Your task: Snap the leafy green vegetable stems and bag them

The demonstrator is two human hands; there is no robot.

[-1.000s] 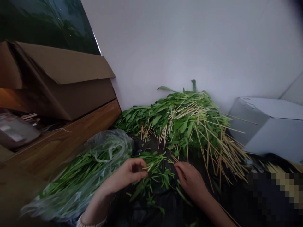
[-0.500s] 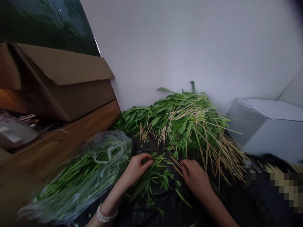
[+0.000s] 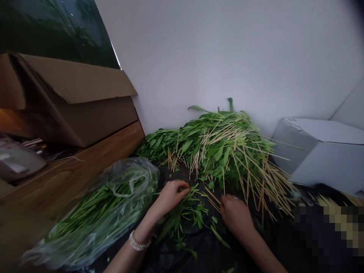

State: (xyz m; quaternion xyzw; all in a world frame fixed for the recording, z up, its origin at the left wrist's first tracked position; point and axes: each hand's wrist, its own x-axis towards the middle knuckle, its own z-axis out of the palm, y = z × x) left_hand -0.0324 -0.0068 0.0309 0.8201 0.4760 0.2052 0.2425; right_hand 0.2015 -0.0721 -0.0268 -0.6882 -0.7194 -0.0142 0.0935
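Head view, read from left to right: an open brown cardboard box (image 3: 102, 117) stands on a wood-grain surface (image 3: 116, 140). Below it lies a clear crumpled plastic bag (image 3: 121, 165) containing long green stems (image 3: 91, 203).

The left hand (image 3: 172, 195), with a white beaded bracelet (image 3: 138, 244) at the wrist, is at the upper left edge of a small scatter of loose green leaves and stalks (image 3: 196, 214) on a black sheet (image 3: 167, 261). Its thumb and forefinger are curled with a narrow gap; whether anything is pinched there cannot be told.

Change noted: one second ago a short pale-green piece showed in the left fingers. It no longer shows, and the hand has come forward to the scatter. Judgement: that piece has probably been released, and the work is now back at the loose stalks.

To the right, a few thin tan sticks (image 3: 212, 195) slant down toward the right hand (image 3: 237, 214), which has shifted slightly rightward. Its fingers are closed together; contact with the sticks appears likely, but a firm hold cannot be confirmed.

Behind, a large heap of green leafy stalks (image 3: 218, 151) lies against the white wall, with many tan sticks fanning rightward toward a white box (image 3: 338, 159).
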